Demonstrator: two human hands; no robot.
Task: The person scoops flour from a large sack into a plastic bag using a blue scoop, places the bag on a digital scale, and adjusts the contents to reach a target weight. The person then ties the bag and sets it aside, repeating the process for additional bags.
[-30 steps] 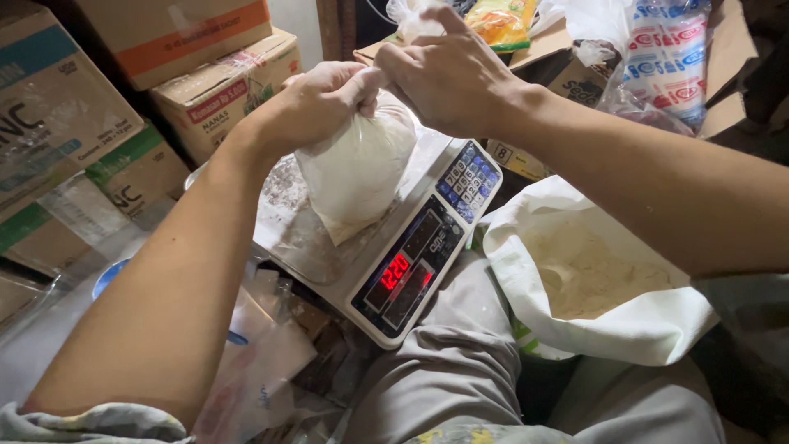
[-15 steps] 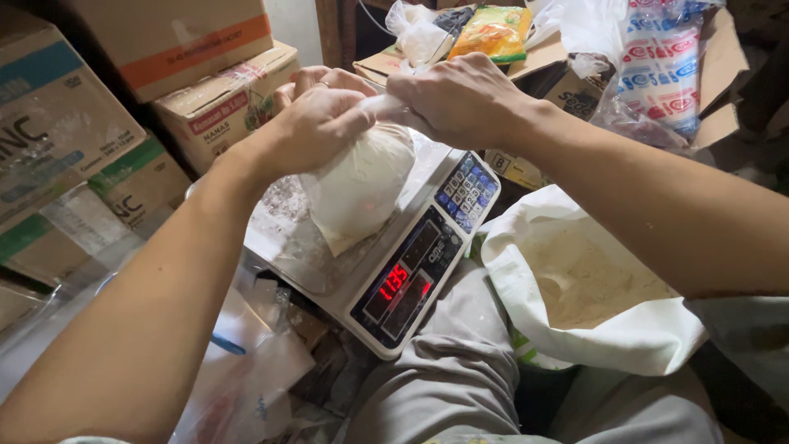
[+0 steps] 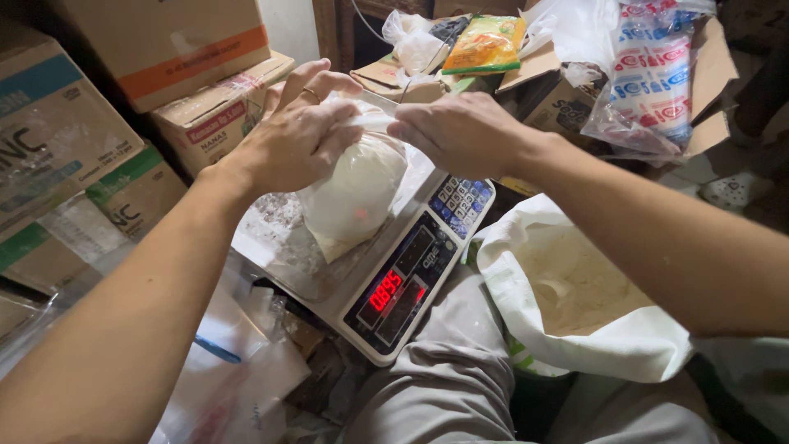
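Note:
A clear plastic bag of white powder (image 3: 353, 193) rests on the pan of a digital scale (image 3: 403, 288) whose red display is lit. My left hand (image 3: 292, 136) grips the top of the bag from the left, a ring on one finger. My right hand (image 3: 460, 131) pinches the twisted neck of the same bag from the right. Both hands meet above the bag's mouth. The scale sits over my lap, above my grey trousers (image 3: 452, 378).
An open white sack of powder (image 3: 575, 296) stands to the right of the scale. Cardboard boxes (image 3: 99, 140) are stacked at the left and back. Packaged goods (image 3: 649, 74) and a yellow packet (image 3: 485, 41) lie behind. Loose plastic bags (image 3: 238, 370) lie at the lower left.
Both hands have shifted on the bag's neck, with the right hand pulling it out to the right. The bag has stayed on the scale pan.

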